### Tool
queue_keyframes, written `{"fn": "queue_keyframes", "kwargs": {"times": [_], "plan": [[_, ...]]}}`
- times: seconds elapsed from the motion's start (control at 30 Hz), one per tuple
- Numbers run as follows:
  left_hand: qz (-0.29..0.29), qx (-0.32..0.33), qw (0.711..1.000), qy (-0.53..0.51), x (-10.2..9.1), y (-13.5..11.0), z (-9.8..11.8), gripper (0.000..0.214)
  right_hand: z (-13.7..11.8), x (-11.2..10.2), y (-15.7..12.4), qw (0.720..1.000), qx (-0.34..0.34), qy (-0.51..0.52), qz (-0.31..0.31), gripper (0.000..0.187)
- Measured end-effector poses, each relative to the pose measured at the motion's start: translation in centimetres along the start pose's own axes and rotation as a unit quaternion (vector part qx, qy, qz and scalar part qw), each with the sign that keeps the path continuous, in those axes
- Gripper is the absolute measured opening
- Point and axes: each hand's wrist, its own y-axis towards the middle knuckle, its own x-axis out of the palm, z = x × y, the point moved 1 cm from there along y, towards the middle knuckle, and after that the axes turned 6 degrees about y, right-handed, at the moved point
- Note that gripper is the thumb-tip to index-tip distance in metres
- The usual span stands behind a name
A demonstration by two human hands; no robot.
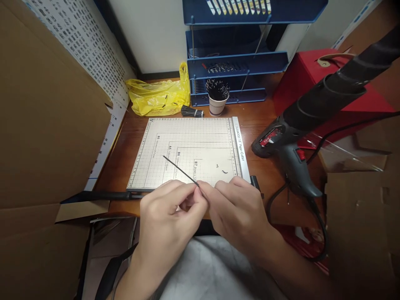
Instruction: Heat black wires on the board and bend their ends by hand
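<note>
My left hand (170,212) and my right hand (237,208) meet at the near edge of the desk, fingertips pinched together on the near end of a thin black wire (179,169). The wire slants up and to the left over the grey paper cutter board (187,137). Two tiny dark offcuts (223,170) lie on the board near its right side. The cutter's black handle (100,196) sticks out to the left along the board's near edge.
A black heat gun (290,146) rests at right with its cord, before a red box (300,79). Behind the board stand a paper cup of black wires (217,100), a wire bundle (191,111), a yellow plastic bag (159,96) and blue trays (237,62). Cardboard (43,125) walls the left.
</note>
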Motion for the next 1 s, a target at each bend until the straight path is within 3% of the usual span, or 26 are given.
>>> {"fn": "queue_keyframes", "kwargs": {"times": [0.17,0.33,0.5,0.63,0.77,0.9,1.0], "plan": [[0.01,-0.081,0.996,-0.045,0.1,0.2,0.5,0.024,-0.2,0.8,-0.2,0.998,0.014,-0.005,0.059,0.013],[0.026,-0.092,0.991,-0.089,0.4,0.2,0.4,0.025,-0.6,1.1,0.0,0.994,0.061,0.03,0.085,0.01],[0.037,-0.01,0.997,-0.065,0.3,0.2,-0.3,0.02,-0.8,0.3,0.4,0.991,0.112,0.062,0.026,0.022],[0.01,0.044,0.998,-0.053,-0.4,0.3,-1.4,0.016,-0.3,-1.2,0.9,0.977,0.19,0.091,-0.038,0.027],[-0.03,0.017,0.998,-0.051,-0.8,0.1,-2.1,0.016,-0.1,-2.1,1.3,0.951,0.257,0.167,-0.037,0.02],[-0.021,-0.02,0.994,-0.103,-0.5,-0.3,-1.7,0.017,-0.5,-1.9,1.4,0.927,0.284,0.238,-0.059,0.02],[-0.034,-0.03,0.99,-0.134,-0.1,-0.5,-1.2,0.018,-0.8,-1.4,1.2,0.931,0.272,0.232,-0.076,0.023]]}}
